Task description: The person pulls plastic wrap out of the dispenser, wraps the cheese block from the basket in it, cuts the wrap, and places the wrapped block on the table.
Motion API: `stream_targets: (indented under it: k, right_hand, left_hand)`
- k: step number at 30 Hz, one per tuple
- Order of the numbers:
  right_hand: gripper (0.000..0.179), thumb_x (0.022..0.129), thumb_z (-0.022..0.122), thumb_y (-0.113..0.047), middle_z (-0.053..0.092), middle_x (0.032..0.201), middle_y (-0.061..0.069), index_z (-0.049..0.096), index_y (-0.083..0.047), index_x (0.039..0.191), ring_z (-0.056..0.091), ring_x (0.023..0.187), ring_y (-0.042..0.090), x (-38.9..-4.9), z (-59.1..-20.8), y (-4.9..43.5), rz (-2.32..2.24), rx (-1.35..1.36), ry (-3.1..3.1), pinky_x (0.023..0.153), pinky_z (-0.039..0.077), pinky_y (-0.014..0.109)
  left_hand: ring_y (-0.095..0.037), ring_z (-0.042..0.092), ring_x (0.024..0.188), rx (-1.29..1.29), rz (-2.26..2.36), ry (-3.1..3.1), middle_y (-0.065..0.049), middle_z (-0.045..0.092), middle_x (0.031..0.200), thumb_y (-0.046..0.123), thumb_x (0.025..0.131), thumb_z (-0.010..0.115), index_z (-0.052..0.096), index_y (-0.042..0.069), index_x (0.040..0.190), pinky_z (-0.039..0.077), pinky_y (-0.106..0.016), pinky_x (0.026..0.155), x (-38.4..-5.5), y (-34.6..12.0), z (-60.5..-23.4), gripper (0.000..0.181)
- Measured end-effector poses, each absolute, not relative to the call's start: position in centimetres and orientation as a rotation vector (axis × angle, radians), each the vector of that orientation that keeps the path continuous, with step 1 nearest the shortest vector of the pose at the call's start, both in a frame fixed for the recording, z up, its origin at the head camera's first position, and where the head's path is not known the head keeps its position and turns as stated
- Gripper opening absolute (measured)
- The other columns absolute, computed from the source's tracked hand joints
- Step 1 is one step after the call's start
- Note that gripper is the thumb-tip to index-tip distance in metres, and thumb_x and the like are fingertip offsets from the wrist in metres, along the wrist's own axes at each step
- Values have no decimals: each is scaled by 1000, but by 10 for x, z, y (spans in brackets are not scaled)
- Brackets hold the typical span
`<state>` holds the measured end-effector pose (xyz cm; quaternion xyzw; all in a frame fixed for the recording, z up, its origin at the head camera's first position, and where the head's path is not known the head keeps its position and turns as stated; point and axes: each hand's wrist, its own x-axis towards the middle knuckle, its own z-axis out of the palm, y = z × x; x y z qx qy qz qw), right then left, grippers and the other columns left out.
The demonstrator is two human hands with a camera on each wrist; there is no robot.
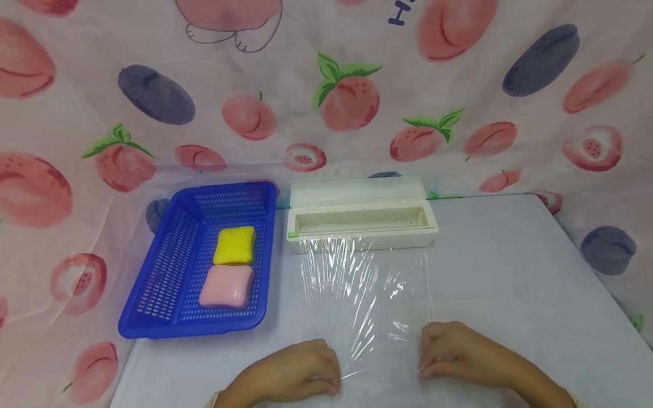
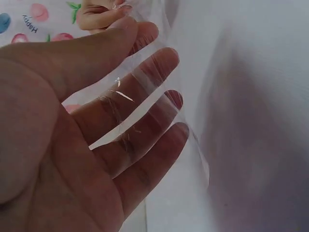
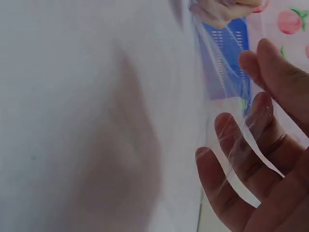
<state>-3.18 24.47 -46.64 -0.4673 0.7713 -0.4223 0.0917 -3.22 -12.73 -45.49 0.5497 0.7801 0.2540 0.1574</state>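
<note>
A clear sheet of plastic wrap [image 1: 374,306] stretches from the white wrap dispenser [image 1: 432,229] toward the front of the table. My left hand [image 1: 301,371] pinches its near left corner between thumb and index finger. On the other side my right hand [image 1: 461,351] pinches the near right corner the same way. In the left wrist view, the other fingers [image 2: 154,150] spread behind the film, seen through it. The right wrist view likewise shows film [image 3: 227,92] lying over the lower fingers. The dispenser's translucent lid [image 1: 357,192] stands up at the back, its long trough exposed.
Left of the dispenser sits a blue perforated basket [image 1: 124,328], holding a yellow soap-like bar [image 1: 234,245] and a pink one [image 1: 227,286]. A fruit-print cloth [image 1: 214,73] hangs behind the white table [image 1: 520,272]. A green piece [image 1: 293,234] marks the dispenser's left end.
</note>
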Motion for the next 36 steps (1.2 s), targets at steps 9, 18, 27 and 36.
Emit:
stream_targets:
  k: [9, 18, 27, 36]
  right_hand:
    - [13, 90, 76, -33, 57, 85, -27, 76, -28, 102, 50, 78, -10, -28, -474, 242, -812, -1092, 2420, 69, 47, 18]
    - [33, 94, 68, -50, 65, 100, -27, 67, -30, 120, 60, 90, -5, -28, -472, 245, -829, -931, 2476, 80, 54, 25]
    - [92, 82, 76, -61, 34, 166, -2, 39, -24, 158, 29, 154, 27, -41, -473, 242, -443, -832, 2871, 109, 39, 63]
    - [117, 72, 67, -83, 12, 173, 1, 23, -23, 164, 16, 159, 31, -48, -484, 242, -256, -738, 2712, 109, 13, 84]
  left_hand:
    - [8, 57, 96, 1440, 641, 2282, 21, 73, 97, 29, 101, 63, 79, 25, 103, 42, -6, 87, -32, -122, -471, 16]
    - [-3, 67, 109, 1082, 690, 2355, 11, 73, 122, 40, 109, 45, 61, 22, 141, 55, -28, 97, -29, -117, -461, 40]
    - [-36, 30, 152, 1032, 301, 2826, -9, 31, 166, 51, 92, 71, 46, 31, 153, 43, -58, 111, -38, -101, -469, 69]
    - [-44, 11, 157, 851, 103, 2729, -11, 7, 173, 73, 78, 66, 22, 35, 163, 23, -79, 111, -49, -108, -484, 103]
